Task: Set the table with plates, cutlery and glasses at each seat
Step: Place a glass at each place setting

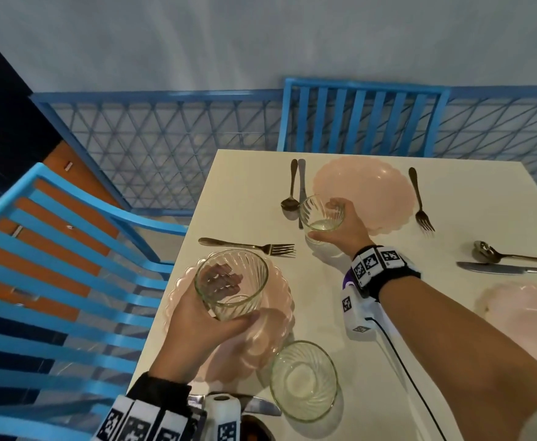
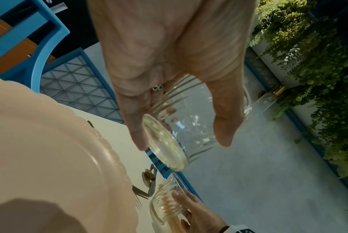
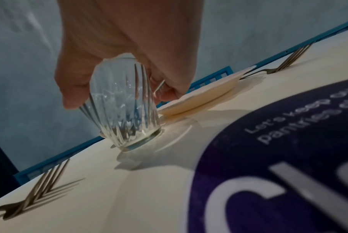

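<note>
Glass tumblers (image 1: 231, 283) (image 1: 321, 215), fingers (image 1: 225, 323) (image 3: 73, 94) curled round each.

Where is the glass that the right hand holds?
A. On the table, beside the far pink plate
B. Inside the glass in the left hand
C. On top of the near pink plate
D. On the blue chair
A: the right hand grips the glass with its base on the table, beside the far pink plate.
</note>
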